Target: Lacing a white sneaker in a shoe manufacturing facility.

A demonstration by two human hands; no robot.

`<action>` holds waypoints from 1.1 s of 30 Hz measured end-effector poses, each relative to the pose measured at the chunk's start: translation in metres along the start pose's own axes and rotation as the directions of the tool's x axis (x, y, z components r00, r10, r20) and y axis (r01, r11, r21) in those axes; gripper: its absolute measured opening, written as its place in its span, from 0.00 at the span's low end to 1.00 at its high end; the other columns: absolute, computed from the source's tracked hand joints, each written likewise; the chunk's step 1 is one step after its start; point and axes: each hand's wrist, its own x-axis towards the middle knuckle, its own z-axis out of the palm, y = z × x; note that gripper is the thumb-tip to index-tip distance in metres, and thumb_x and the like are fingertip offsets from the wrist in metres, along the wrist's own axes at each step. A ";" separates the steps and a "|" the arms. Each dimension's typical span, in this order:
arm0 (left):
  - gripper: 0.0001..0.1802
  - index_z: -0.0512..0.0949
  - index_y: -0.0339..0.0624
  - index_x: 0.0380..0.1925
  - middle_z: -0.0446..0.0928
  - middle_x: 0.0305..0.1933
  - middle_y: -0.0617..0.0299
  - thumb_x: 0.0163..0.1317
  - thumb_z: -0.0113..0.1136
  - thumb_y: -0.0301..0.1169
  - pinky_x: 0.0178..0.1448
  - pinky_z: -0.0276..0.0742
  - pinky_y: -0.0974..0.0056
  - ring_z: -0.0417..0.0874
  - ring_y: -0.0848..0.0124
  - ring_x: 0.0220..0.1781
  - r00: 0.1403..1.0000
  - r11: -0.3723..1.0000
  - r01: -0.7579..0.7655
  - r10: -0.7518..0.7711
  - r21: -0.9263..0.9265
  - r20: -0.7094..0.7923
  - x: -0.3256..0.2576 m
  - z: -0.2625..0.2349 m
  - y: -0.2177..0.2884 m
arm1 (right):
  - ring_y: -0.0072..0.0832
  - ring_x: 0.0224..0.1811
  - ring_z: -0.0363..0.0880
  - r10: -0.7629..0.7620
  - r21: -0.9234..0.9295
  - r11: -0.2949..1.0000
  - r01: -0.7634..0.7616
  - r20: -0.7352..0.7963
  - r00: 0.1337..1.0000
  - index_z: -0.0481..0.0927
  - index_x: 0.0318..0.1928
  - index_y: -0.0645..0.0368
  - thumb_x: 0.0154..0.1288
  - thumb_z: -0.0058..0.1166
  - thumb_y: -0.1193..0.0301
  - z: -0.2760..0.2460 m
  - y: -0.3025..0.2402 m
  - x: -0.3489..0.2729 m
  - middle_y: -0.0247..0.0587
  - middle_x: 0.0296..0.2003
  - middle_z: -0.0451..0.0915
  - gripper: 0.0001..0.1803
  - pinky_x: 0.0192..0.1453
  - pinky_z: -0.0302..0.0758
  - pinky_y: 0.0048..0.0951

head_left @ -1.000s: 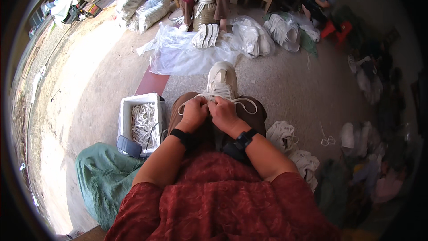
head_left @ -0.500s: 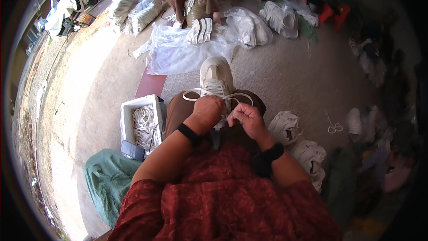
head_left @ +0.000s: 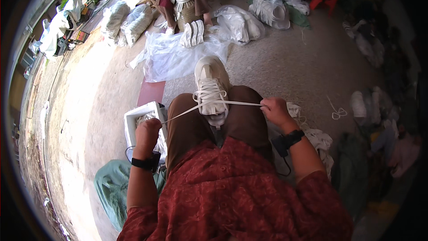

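Between my knees stands a white lace-up shoe (head_left: 211,76), toe pointing away from me, with laces crossed up its front. A flat white shoelace (head_left: 240,103) stretches out to both sides from the top of the lacing. My left hand (head_left: 148,133), out past my left knee and over the white box, is closed on one lace end. Beyond my right knee, my right hand (head_left: 275,110) grips the other end. Both lace lengths are pulled straight and taut. Fingertips are partly hidden on each hand.
A white box (head_left: 132,127) of laces stands at my left, beside a green cloth bundle (head_left: 109,187). White shoe pieces (head_left: 318,145) lie at my right. Ahead are plastic sheeting (head_left: 165,58), stacked shoe parts (head_left: 193,34), filled bags (head_left: 137,23) and a seated person (head_left: 201,0).
Both hands have moved apart from above the shoe, left hand leftward and right hand rightward. The loose lace loops are now drawn into straight lines. The view has shifted slightly.
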 end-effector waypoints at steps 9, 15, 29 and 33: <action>0.06 0.81 0.41 0.22 0.78 0.24 0.51 0.48 0.60 0.31 0.34 0.74 0.57 0.80 0.54 0.29 0.998 0.993 0.055 -0.056 -0.109 -0.011 -0.003 -0.005 -0.022 | 0.45 0.26 0.73 -0.014 -0.302 0.953 0.005 -0.029 0.999 0.73 0.18 0.57 0.47 0.49 0.77 -0.030 0.022 -0.001 0.47 0.17 0.71 0.04 0.29 0.67 0.44; 0.08 0.80 0.37 0.22 0.79 0.22 0.52 0.47 0.62 0.31 0.30 0.74 0.60 0.81 0.61 0.26 0.995 0.986 0.045 -0.031 -0.161 0.090 0.003 0.010 -0.011 | 0.47 0.25 0.73 0.160 -0.436 0.884 -0.170 -0.061 0.985 0.76 0.19 0.59 0.47 0.51 0.76 -0.020 0.035 0.003 0.48 0.16 0.72 0.04 0.29 0.68 0.43; 0.05 0.75 0.34 0.24 0.77 0.27 0.65 0.54 0.58 0.24 0.36 0.73 0.72 0.77 0.77 0.30 0.893 0.457 0.225 0.255 -0.860 0.370 0.061 0.066 0.136 | 0.26 0.15 0.74 0.463 0.688 0.598 -0.412 0.123 0.878 0.72 0.17 0.64 0.49 0.54 0.78 0.094 -0.055 0.057 0.41 0.14 0.74 0.07 0.19 0.68 0.28; 0.04 0.75 0.34 0.24 0.77 0.30 0.63 0.53 0.59 0.23 0.36 0.74 0.71 0.77 0.77 0.30 0.900 0.470 0.203 0.256 -0.859 0.353 0.061 0.071 0.130 | 0.30 0.16 0.74 0.503 0.647 0.669 -0.367 -0.031 0.863 0.70 0.15 0.64 0.46 0.54 0.79 0.108 -0.052 0.061 0.46 0.14 0.74 0.08 0.22 0.68 0.32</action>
